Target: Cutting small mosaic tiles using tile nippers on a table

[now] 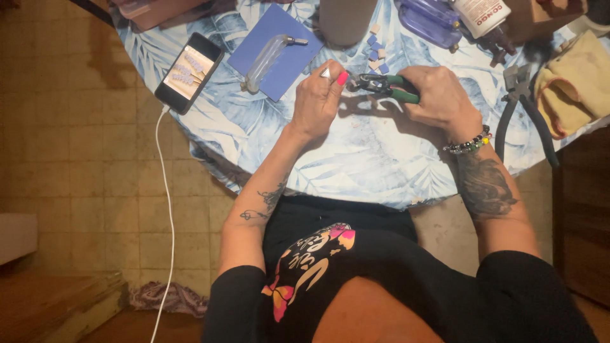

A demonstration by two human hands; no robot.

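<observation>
Over the counter (356, 159), your right hand (438, 95) is gripping green nippers (384, 86) while your left hand (321, 95) is pinching a small piece at their tip, steadying it.

The top edge cuts off the grey cup (346, 19) and white bottle (483, 14). The piece between the fingers (330, 75) is too small to tell.
</observation>
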